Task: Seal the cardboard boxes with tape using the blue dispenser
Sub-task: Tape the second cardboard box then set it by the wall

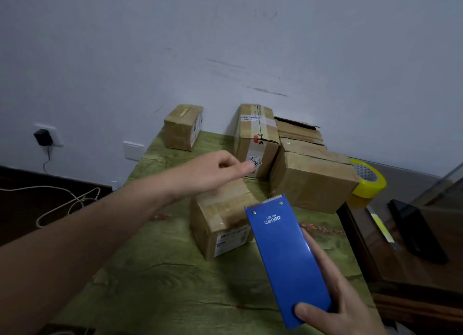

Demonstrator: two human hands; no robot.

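My right hand [333,297] grips the blue tape dispenser [285,254] by its near end, and its toothed cutter points away at the boxes. Just in front of the cutter lies a small cardboard box [220,224] with a white label on its near side. My left hand [213,170] reaches over that box with fingers curled, and its fingertips seem to pinch a strip of tape [248,186] that curves down toward the cutter. A tall box [255,139] stands right behind the fingertips. A larger box [313,181] lies to the right.
The boxes sit on a green wood-grain table [162,272] against a white wall. Another box [181,127] stands at the far left and an open one [298,130] at the back. A yellow tape roll [368,181] leans behind the larger box. A dark phone [416,232] lies on the right.
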